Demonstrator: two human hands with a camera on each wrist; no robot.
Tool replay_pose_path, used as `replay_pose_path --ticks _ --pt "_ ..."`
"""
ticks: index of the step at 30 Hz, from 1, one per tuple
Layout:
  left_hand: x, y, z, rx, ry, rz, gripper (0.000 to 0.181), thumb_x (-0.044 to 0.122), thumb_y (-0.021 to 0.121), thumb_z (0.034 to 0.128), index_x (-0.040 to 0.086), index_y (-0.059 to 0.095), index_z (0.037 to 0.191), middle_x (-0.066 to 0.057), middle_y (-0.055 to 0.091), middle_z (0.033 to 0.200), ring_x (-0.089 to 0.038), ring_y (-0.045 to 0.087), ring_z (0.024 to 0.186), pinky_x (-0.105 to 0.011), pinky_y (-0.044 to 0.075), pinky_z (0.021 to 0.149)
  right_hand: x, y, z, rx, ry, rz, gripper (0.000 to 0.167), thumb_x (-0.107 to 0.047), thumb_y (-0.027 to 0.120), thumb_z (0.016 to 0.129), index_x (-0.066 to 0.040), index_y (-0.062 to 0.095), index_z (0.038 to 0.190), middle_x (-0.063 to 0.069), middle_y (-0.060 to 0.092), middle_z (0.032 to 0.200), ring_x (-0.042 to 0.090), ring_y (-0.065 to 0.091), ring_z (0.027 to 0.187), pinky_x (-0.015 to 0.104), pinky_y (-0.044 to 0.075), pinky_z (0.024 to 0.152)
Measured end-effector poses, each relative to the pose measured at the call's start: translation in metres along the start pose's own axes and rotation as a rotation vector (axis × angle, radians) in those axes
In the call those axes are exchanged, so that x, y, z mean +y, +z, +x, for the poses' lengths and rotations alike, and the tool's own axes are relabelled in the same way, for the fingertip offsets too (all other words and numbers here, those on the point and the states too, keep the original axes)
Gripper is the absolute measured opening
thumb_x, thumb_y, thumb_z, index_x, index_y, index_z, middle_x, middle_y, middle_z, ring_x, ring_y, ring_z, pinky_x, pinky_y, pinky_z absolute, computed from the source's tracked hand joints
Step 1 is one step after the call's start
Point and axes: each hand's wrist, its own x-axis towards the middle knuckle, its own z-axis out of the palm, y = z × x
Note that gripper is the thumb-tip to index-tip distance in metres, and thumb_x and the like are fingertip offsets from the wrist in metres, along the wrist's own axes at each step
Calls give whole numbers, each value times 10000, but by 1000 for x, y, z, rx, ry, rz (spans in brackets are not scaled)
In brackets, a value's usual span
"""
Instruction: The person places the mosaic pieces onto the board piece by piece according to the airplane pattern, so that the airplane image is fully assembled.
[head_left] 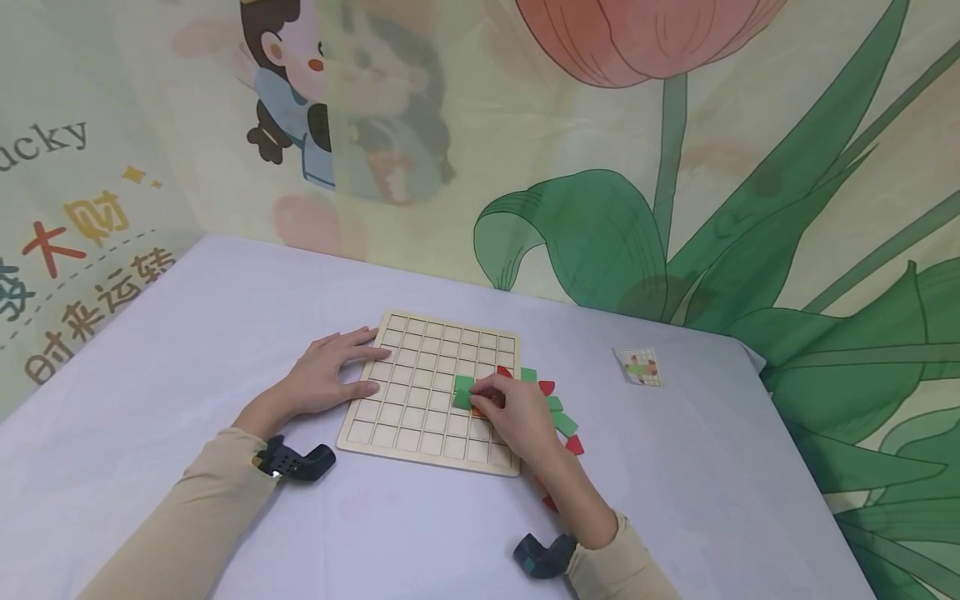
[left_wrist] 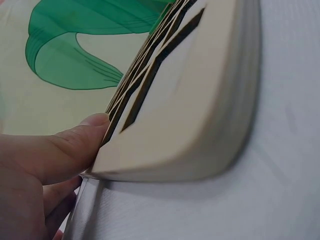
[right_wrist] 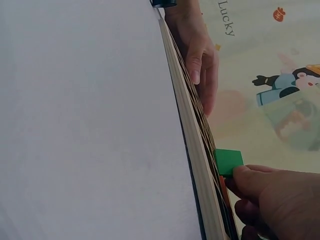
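Note:
A pale wooden board [head_left: 405,392] with a grid of square cells lies on the white table. My left hand [head_left: 330,371] rests at its left side, fingers spread, with thumb and fingertips on the rim and edge cells. Over the board's right half, my right hand [head_left: 521,417] pinches a green square tile [right_wrist: 229,161] between thumb and fingers; the right wrist view shows it tilted up from the grid. Green [head_left: 463,383] shows on the cells at the fingertips. A red piece [head_left: 504,372] and an orange piece [head_left: 477,412] lie on the board, partly covered by the right hand.
Several loose green tiles [head_left: 566,423] and red rounded pieces [head_left: 575,445] lie along the board's right side, some behind the right forearm. A small picture card [head_left: 640,367] lies farther right. A printed cloth wall [head_left: 420,225] stands behind the table.

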Motion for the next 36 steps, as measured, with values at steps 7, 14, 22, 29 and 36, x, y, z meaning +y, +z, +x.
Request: replay_pose_path --ticks 7,14,22,29,36 --pt "-1 1 1 -6 -11 18 548 398 665 841 116 580 1304 -187 352 1508 -380 265 1415 -570 157 1131 -4 -1 -2 -14 -21 -62 141 -258 732 834 -242 739 974 -104 716 889 38 572 721 160 478 611" --pt "-1 1 1 -6 -10 12 535 377 669 842 117 583 1302 -186 352 1508 -379 266 1415 -565 156 1130 -8 -4 -4 -25 -41 -120 159 -254 735 831 -244 745 990 -89 725 948 38 598 773 159 479 634" --pt "1 0 1 -7 -10 17 531 373 668 841 118 585 1300 -191 354 1505 -380 268 1413 -567 159 1128 -7 -5 -4 -30 -105 -187 226 -258 758 806 -230 739 1029 -91 705 948 70 615 823 200 500 683" --pt "0 0 1 -4 -3 18 527 360 673 838 121 586 1299 -191 358 1503 -378 275 1411 -566 162 1128 -5 -4 -5 -5 -139 -200 255 -285 780 782 -215 752 1025 -89 637 955 64 590 788 190 492 652" --pt "1 -1 0 -6 9 20 528 364 669 839 115 587 1297 -197 362 1499 -378 280 1410 -562 163 1132 -5 -4 -7 -16 -153 -182 268 -273 766 797 -193 752 1052 -73 597 1008 70 594 818 175 479 637"
